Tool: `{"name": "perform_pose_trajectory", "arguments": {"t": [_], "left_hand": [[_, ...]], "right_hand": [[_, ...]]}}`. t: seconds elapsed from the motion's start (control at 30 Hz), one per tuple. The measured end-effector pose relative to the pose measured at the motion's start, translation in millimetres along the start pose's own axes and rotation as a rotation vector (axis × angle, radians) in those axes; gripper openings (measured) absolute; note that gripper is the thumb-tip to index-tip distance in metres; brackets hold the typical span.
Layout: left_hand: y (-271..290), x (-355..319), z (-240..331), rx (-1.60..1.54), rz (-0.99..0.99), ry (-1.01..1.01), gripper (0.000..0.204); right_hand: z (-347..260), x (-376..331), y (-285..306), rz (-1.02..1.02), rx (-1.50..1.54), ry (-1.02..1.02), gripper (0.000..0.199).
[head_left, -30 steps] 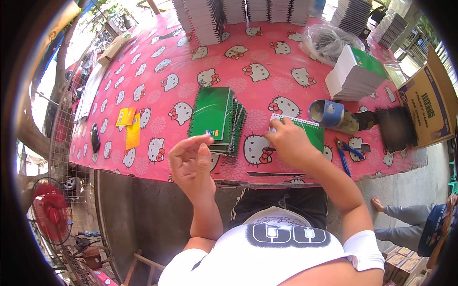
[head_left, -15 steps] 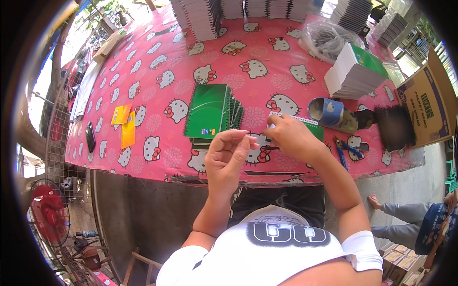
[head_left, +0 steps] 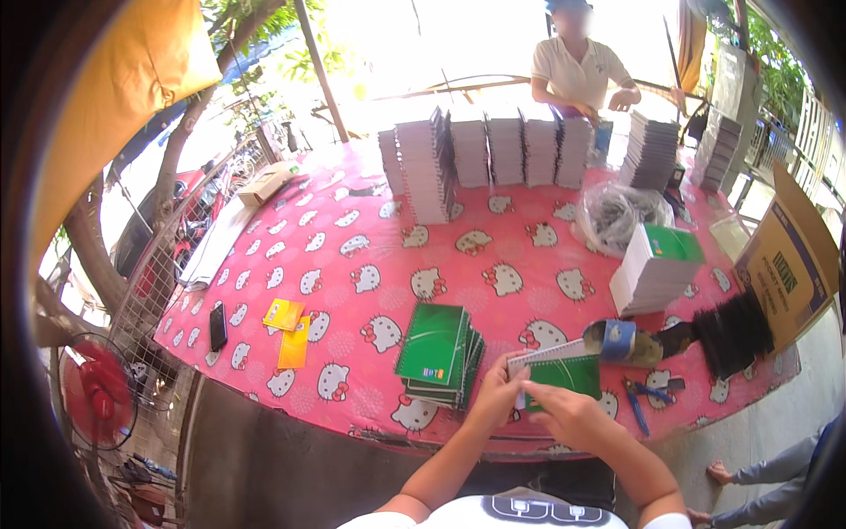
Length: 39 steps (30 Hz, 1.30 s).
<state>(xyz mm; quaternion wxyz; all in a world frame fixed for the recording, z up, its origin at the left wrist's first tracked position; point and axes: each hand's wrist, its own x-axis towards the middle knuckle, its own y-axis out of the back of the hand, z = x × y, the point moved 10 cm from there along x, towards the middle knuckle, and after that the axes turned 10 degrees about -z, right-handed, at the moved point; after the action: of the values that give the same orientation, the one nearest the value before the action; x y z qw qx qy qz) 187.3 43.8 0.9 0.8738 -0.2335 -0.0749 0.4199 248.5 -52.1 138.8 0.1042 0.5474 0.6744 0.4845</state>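
Gripping the green notebook [head_left: 564, 375] at the table's [head_left: 370, 256] near edge, just right of the green stack [head_left: 434, 351], your left hand [head_left: 498, 397] pinched its spiral end while your right hand's [head_left: 568, 414] fingers lay together flat on the cover; binding looked in hand, steady alignment needed next.

Harsh daylight from behind the far side blows out the background to white glare, the pink patterned plastic tablecloth [head_left: 493, 256] stays evenly lit and sharp, while fisheye curvature bends edges into a black rim.
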Motion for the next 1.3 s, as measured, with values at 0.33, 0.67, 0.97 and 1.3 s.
{"name": "perform_pose_trajectory", "arguments": {"t": [0.33,0.67,0.97,1.3], "left_hand": [[-48,-15,76,0.716,-0.064,-0.575,0.051],[-48,-21,64,0.98,-0.083,-0.549,0.056],[-46,-27,69,0.934,-0.013,-0.485,0.043],[-99,-31,93,1.523,0.129,-0.473,0.05]], "right_hand": [[129,-83,11,0.321,0.58,-0.457,0.029],[119,-65,-5,0.423,0.673,-0.33,0.034],[119,-64,-20,0.362,0.554,-0.497,0.022],[114,-57,-5,0.425,0.308,-0.419,0.024]]}}
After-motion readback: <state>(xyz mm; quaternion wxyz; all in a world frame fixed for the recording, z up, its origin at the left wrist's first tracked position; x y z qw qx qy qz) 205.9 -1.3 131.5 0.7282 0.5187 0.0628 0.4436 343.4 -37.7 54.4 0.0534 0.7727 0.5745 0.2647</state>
